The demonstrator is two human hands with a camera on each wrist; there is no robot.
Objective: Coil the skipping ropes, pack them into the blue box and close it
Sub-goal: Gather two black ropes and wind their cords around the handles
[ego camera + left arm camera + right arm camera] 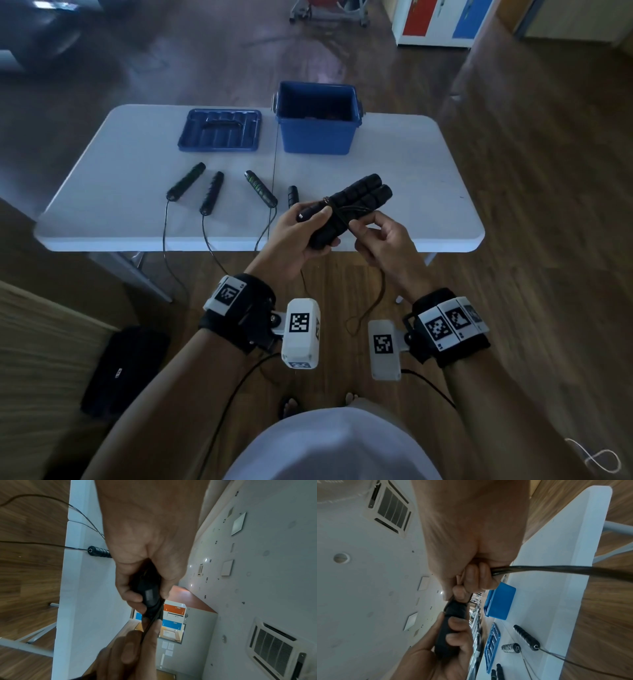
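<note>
A: Fig. subject: the handle pair of one skipping rope, two black foam grips held side by side above the worktop's near edge. Who holds it?

B: Left hand, fingers curled round the lower ends, clamped on. Right hand pinches the cord w/ thumb and forefinger just beside the grips; a few turns already cross them. The slack tail hangs down toward the floor.

A: Step, by your reading?

B: Prob. mid-wrap, cord not yet used up. Judgement only.

A: Other task items?

B: Blue box stands open at the worktop's far side; something dark lies inside, can't tell what. Its lid lies flat just left of it. Four more handles lie nearer, their cords running over the near edge.

A: Failure modes from here?

B: 1) Pinch slips → turns spring loose, since the cord looks stiff. 2) Tail swings into the cords hanging over the edge → tangle, maybe dragging a handle off. 3) Loose end left untucked → bundle unwinds once dropped in the box. 4) Bulky bundles → lid may not seat.
</note>
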